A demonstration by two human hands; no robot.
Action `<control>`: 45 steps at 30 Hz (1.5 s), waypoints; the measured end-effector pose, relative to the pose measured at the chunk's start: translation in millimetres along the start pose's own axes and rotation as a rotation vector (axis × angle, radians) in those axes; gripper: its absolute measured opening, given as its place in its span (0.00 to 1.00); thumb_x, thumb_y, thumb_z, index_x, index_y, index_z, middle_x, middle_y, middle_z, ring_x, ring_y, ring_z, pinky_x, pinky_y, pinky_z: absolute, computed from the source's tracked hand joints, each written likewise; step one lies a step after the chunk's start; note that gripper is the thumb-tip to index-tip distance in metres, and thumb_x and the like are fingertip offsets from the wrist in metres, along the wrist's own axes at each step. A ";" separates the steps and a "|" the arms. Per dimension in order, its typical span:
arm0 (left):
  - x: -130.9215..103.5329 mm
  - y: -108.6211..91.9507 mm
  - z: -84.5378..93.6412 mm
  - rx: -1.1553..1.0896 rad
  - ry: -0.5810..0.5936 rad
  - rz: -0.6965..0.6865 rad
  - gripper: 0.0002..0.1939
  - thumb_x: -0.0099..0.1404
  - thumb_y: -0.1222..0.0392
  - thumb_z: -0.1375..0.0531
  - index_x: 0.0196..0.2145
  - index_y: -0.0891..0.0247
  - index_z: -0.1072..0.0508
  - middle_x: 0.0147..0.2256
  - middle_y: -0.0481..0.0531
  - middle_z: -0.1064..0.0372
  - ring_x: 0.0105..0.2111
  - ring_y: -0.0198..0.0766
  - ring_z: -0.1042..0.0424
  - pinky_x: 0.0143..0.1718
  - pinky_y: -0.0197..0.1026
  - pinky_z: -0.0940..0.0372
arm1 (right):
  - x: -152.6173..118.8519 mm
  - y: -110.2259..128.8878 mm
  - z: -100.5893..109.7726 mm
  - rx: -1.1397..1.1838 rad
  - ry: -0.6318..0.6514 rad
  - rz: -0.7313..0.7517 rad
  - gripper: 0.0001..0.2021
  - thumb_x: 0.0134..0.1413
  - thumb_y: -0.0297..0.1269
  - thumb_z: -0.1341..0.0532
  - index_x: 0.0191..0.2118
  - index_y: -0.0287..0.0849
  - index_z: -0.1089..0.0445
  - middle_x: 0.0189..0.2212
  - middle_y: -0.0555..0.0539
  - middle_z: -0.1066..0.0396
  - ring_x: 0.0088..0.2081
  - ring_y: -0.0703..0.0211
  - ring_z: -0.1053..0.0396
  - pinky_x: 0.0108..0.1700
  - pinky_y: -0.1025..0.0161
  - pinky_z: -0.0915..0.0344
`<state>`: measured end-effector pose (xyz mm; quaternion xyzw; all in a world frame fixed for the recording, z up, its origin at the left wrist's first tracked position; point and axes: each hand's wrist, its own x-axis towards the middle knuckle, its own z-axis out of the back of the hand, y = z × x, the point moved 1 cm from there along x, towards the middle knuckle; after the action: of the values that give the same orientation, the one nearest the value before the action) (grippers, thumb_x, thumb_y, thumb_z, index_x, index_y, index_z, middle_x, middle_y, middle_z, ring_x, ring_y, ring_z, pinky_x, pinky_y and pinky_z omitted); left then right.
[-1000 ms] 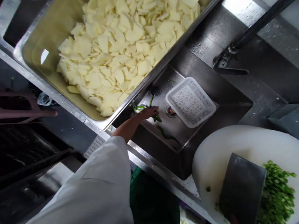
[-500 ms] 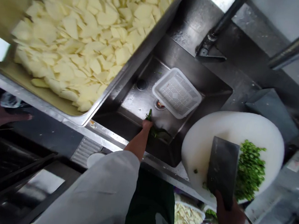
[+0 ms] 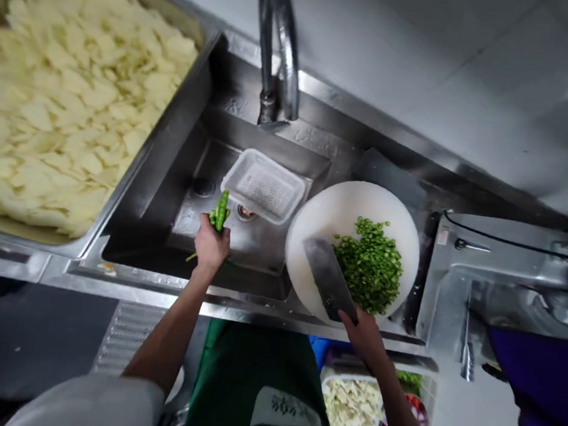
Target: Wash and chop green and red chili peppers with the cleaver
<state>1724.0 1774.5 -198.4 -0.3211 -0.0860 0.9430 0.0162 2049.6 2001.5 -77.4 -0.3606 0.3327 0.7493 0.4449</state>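
Above the sink, my left hand (image 3: 211,246) is closed around a few long green peppers (image 3: 220,211), whose ends stick out past the fingers. My right hand (image 3: 361,336) grips the handle of a cleaver (image 3: 327,274). The broad blade rests flat or nearly so on the round white cutting board (image 3: 313,219), at the left side of a heap of chopped green pieces (image 3: 372,268). A white perforated basket (image 3: 265,186) lies in the sink close to my left hand.
The steel sink (image 3: 182,230) has a faucet (image 3: 273,58) behind it. On the left stands a large steel pan (image 3: 150,143) full of sliced potatoes (image 3: 68,105). Below the counter at right is a tub of pale chopped vegetable (image 3: 352,414). Purple cloth (image 3: 538,385) shows at far right.
My left hand has risen from the sink bottom with the green peppers. The cleaver has tilted and stays on the board beside the chopped heap. The whole view has turned and shifted.
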 end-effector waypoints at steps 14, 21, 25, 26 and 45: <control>-174.0 -136.4 -64.3 0.310 0.076 -0.918 0.45 0.65 0.49 0.40 0.71 0.61 0.58 0.55 0.68 0.37 0.55 0.58 0.36 0.58 0.58 0.41 | -9.1 11.9 10.3 -0.104 -0.138 -0.069 0.15 0.70 0.38 0.52 0.46 0.35 0.32 0.36 0.37 0.24 0.41 0.50 0.26 0.39 0.63 0.40; -151.0 -86.6 -68.8 -0.011 0.054 -1.167 0.22 0.69 0.50 0.42 0.58 0.57 0.36 0.54 0.60 0.38 0.56 0.48 0.37 0.56 0.52 0.37 | -17.1 32.6 -1.9 -0.178 -0.053 -0.062 0.13 0.69 0.34 0.54 0.51 0.35 0.38 0.38 0.35 0.24 0.42 0.49 0.25 0.41 0.62 0.38; -141.9 -81.9 -78.2 0.039 -0.022 -1.222 0.15 0.71 0.51 0.45 0.50 0.59 0.29 0.51 0.59 0.35 0.51 0.47 0.35 0.55 0.53 0.38 | -16.5 31.4 2.1 -0.205 -0.046 -0.019 0.12 0.69 0.34 0.53 0.52 0.36 0.39 0.38 0.35 0.24 0.43 0.48 0.25 0.41 0.61 0.38; -140.3 -84.3 -79.9 0.055 -0.033 -1.222 0.14 0.72 0.51 0.46 0.49 0.60 0.29 0.50 0.59 0.34 0.51 0.46 0.35 0.55 0.52 0.38 | -15.9 28.8 4.7 -0.203 -0.057 -0.028 0.12 0.70 0.35 0.54 0.51 0.36 0.39 0.38 0.35 0.24 0.43 0.48 0.25 0.41 0.61 0.38; -146.4 -101.3 -55.5 0.193 0.067 -1.216 0.12 0.71 0.59 0.46 0.48 0.56 0.26 0.59 0.59 0.41 0.59 0.53 0.45 0.55 0.57 0.42 | -14.9 26.0 10.6 -0.100 -0.086 -0.116 0.13 0.70 0.38 0.54 0.48 0.37 0.38 0.38 0.36 0.24 0.42 0.49 0.25 0.39 0.62 0.40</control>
<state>1871.4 1870.1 -135.9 -0.2410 -0.1672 0.7578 0.5829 2028.6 1993.9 -54.8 -0.3685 0.2542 0.7526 0.4828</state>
